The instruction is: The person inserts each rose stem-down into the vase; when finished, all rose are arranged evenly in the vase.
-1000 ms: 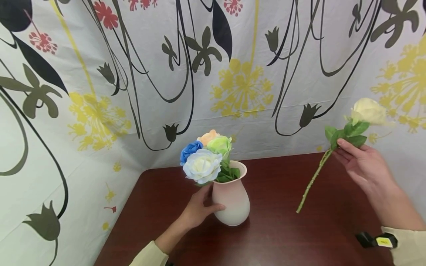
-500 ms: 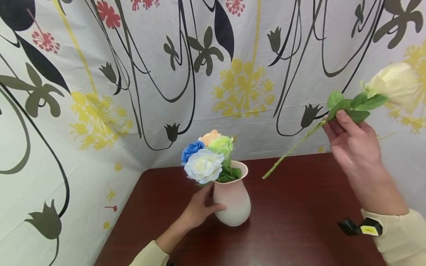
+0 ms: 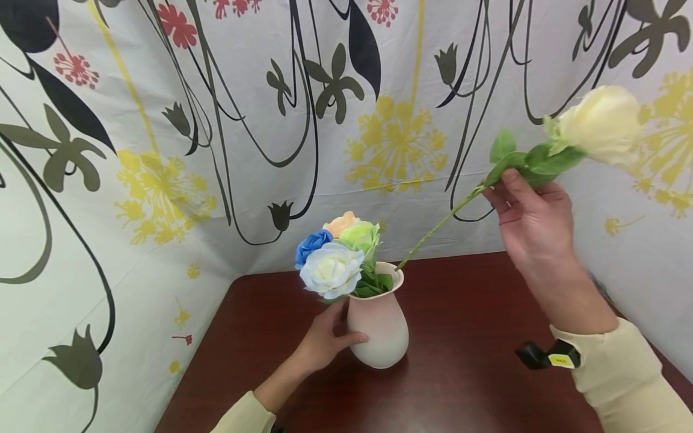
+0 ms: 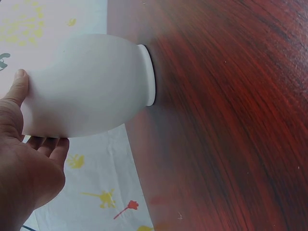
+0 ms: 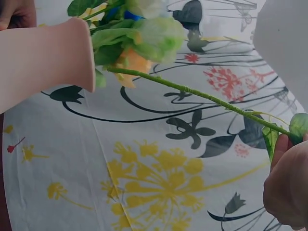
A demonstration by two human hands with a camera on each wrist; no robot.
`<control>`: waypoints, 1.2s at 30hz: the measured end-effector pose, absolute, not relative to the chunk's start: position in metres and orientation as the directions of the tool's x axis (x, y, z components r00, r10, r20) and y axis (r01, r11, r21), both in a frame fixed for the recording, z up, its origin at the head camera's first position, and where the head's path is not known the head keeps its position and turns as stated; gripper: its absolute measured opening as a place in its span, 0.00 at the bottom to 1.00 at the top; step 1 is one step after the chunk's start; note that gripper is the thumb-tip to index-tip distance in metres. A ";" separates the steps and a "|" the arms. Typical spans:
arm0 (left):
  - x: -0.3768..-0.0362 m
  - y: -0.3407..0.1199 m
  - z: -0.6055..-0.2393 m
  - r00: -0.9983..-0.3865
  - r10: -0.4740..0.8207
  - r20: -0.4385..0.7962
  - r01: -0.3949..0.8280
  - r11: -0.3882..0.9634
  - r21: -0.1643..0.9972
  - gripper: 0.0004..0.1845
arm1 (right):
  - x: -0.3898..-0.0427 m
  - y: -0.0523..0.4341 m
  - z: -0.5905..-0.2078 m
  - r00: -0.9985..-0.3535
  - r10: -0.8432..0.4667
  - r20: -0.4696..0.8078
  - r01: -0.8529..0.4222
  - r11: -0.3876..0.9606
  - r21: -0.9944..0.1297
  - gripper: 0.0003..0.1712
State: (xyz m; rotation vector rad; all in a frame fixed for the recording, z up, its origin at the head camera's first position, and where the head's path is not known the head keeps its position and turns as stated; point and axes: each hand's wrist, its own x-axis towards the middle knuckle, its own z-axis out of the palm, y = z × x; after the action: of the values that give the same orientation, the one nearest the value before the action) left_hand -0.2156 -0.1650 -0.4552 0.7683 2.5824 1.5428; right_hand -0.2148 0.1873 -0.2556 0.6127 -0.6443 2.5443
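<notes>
Your left hand (image 3: 323,343) curls around the left side of the one vase (image 3: 379,328), thumb across its front and fingers behind it; the left wrist view shows the thumb and palm pressed against the pale wall. The vase stands upright on the dark red table (image 3: 465,373), near the middle, toward the far edge.

Four flowers already sit in the vase: one white flower (image 3: 331,270) at the front left, one blue flower (image 3: 311,243) behind it, one green flower (image 3: 358,236) to the right, and one orange flower (image 3: 340,222) at the back.

Your right hand (image 3: 533,219) is raised on the right, above the table. Its fingers and thumb pinch the stem (image 3: 438,225) of a fifth flower, a cream rose (image 3: 601,123), just below its leaves (image 3: 527,161). The rose slants, bloom high to the right and stem running down to the left. The lower tip of the stem is at the right rim of the vase; the right wrist view shows it reaching in among the leaves at the mouth.

One printed cloth (image 3: 162,150) hangs behind and to the left of the table.
</notes>
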 end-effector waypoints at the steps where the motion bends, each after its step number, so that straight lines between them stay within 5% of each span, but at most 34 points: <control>1: -0.215 -0.165 -0.455 -0.877 0.430 0.216 0.394 0.385 0.835 0.45 | -0.215 0.183 -0.256 -0.799 0.293 0.525 -0.518 -0.779 -0.354 0.10; 15: -0.215 -0.164 -0.456 -0.874 0.430 0.225 0.403 0.384 0.831 0.44 | -0.223 0.144 -0.284 -0.790 0.035 0.612 -0.552 -0.474 -0.686 0.15; 25: -0.214 -0.164 -0.454 -0.872 0.436 0.221 0.401 0.379 0.834 0.45 | -0.235 0.130 -0.309 -0.817 -0.079 0.572 -0.543 -0.234 -0.807 0.21; 36: -0.214 -0.164 -0.453 -0.881 0.432 0.196 0.379 0.393 0.838 0.45 | -0.237 0.115 -0.327 -0.856 -0.165 0.491 -0.503 0.039 -0.864 0.16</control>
State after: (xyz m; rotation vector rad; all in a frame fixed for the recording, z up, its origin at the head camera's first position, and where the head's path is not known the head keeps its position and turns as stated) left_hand -0.2135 -0.1635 -0.4531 0.7505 2.5775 1.5269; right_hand -0.2374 0.1149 -0.3272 0.6840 -2.0606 1.8952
